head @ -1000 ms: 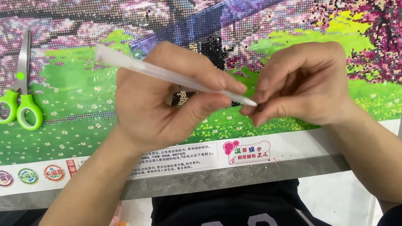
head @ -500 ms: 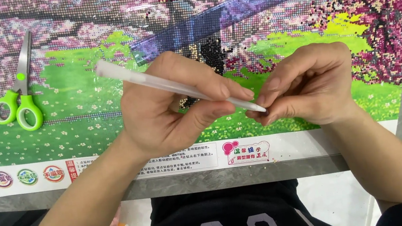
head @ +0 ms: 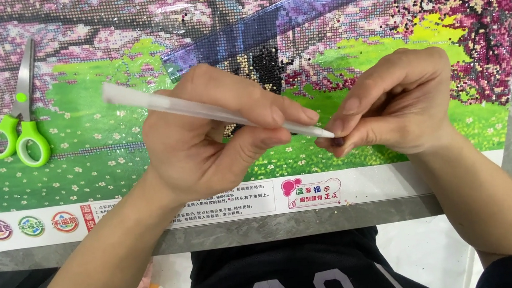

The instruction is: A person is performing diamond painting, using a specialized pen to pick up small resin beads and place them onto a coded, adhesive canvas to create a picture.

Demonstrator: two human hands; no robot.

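Grey table [head: 313, 223] carries a bead-picture canvas [head: 113, 151].

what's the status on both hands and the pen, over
Left hand shut on white pen. Right hand pinched shut at pen tip, contents hidden. Green scissors lie apart on canvas, nothing in the way.
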